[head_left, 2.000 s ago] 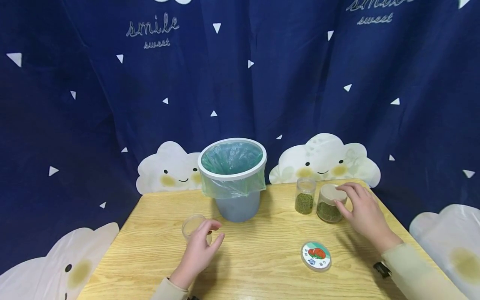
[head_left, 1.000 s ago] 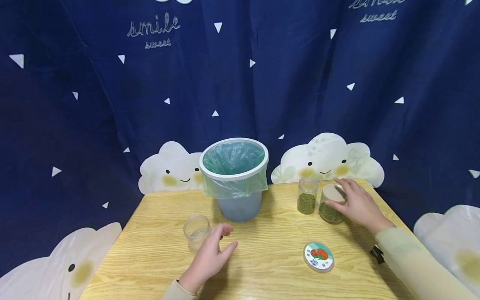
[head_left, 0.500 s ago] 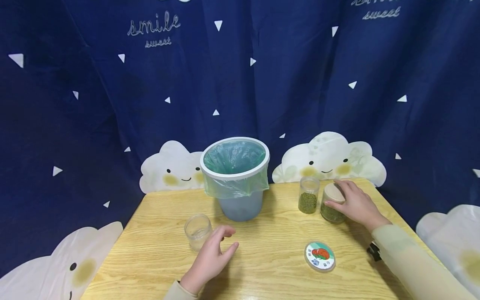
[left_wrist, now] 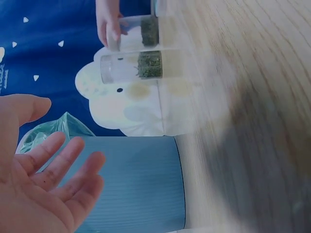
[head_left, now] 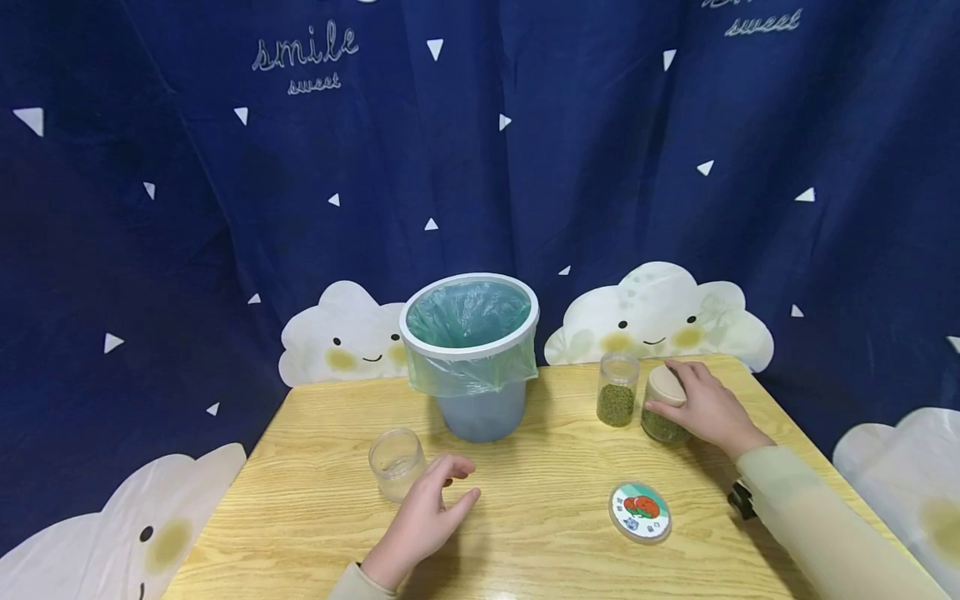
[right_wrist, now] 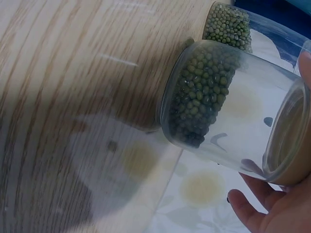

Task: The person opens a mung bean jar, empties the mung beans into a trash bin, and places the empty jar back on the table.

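Note:
My right hand (head_left: 708, 410) grips the beige lid (head_left: 665, 386) of a wide clear jar (head_left: 663, 427), thumb on one side and fingers on the other. In the right wrist view, green mung beans (right_wrist: 200, 90) fill the lower part of this jar. Beside it stands a narrower clear jar (head_left: 617, 406), also partly filled with small green beans. My left hand (head_left: 423, 521) hovers over the table with loosely bent fingers and nothing in them. Just left of it is an empty clear jar (head_left: 393, 462) without a lid, partly overlapped by the hand.
A grey-blue bin (head_left: 480, 415) with a white rim and green liner stands at the table's back middle. A round lid with a tomato picture (head_left: 640, 512) lies on the wooden table (head_left: 555, 550) between the hands. Behind hangs a dark blue curtain (head_left: 480, 167).
The right hand has closed in on the beige lid from its right side and now grips it. My left hand has shifted right, away from the empty jar, then stayed nearly still.

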Action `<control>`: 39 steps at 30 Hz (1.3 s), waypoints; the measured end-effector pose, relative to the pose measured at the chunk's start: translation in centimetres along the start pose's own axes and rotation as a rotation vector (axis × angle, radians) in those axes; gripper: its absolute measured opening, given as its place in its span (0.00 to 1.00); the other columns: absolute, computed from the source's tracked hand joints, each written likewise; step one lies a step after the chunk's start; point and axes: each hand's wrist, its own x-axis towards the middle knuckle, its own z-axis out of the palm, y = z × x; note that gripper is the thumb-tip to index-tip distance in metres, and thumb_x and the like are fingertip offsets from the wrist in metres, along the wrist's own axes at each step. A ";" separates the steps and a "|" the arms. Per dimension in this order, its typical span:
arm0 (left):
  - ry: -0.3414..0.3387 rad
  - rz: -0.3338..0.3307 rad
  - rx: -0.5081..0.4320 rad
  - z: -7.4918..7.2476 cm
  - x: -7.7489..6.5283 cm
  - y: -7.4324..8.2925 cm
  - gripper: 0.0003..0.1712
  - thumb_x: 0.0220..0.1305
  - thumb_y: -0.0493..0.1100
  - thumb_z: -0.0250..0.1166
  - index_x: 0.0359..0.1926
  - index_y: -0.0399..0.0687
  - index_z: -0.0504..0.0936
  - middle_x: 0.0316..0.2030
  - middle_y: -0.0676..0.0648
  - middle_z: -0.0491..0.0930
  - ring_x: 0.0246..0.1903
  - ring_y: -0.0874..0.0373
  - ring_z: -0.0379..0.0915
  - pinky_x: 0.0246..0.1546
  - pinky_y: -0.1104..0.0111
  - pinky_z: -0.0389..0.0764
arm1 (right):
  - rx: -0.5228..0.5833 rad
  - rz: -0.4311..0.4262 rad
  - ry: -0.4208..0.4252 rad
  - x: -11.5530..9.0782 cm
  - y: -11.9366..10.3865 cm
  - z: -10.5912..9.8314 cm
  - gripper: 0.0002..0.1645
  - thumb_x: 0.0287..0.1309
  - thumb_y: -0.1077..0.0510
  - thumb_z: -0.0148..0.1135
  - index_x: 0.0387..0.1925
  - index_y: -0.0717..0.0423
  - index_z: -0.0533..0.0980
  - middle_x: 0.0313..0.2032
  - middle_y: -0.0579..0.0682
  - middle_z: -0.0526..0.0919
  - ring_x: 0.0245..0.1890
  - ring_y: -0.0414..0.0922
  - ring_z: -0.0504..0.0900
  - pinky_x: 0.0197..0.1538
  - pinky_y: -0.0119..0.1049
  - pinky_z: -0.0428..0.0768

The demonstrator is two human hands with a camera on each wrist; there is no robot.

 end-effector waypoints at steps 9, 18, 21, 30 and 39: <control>-0.025 -0.010 -0.033 -0.1 0.1 0.0 0.15 0.60 0.43 0.68 0.48 0.55 0.76 0.46 0.52 0.79 0.47 0.61 0.75 0.50 0.60 0.79 | 0.059 0.037 -0.041 0.2 -0.3 0.1 0.65 0.45 0.22 0.61 0.71 0.61 0.54 0.57 0.72 0.63 0.50 0.64 0.73 0.46 0.60 0.74; -0.051 -0.041 -0.038 -0.7 0.5 -0.1 0.13 0.63 0.47 0.65 0.47 0.51 0.78 0.44 0.54 0.79 0.46 0.59 0.76 0.48 0.59 0.78 | 0.099 0.063 -0.003 0.1 0.2 0.8 0.57 0.48 0.31 0.68 0.69 0.58 0.57 0.56 0.69 0.64 0.49 0.62 0.73 0.45 0.59 0.74; -0.057 -0.052 -0.045 -0.8 0.6 -0.1 0.12 0.63 0.47 0.66 0.46 0.50 0.78 0.44 0.54 0.80 0.46 0.59 0.76 0.47 0.58 0.78 | 0.095 0.070 0.015 0.0 0.2 0.9 0.57 0.47 0.31 0.68 0.69 0.57 0.59 0.56 0.69 0.64 0.48 0.62 0.73 0.44 0.58 0.74; -0.065 -0.062 -0.080 -1.2 1.2 -0.1 0.11 0.63 0.45 0.65 0.46 0.56 0.77 0.44 0.52 0.80 0.46 0.57 0.77 0.49 0.54 0.78 | 0.089 0.068 0.062 -0.1 0.6 0.9 0.57 0.45 0.29 0.68 0.67 0.58 0.62 0.55 0.68 0.67 0.46 0.61 0.73 0.40 0.55 0.74; -0.053 -0.070 -0.113 -2.1 2.2 0.4 0.10 0.64 0.47 0.65 0.45 0.59 0.77 0.43 0.55 0.80 0.46 0.57 0.77 0.49 0.57 0.77 | 0.099 0.061 0.109 -0.3 0.1 -0.6 0.56 0.44 0.31 0.70 0.66 0.59 0.63 0.59 0.68 0.66 0.52 0.63 0.71 0.46 0.59 0.72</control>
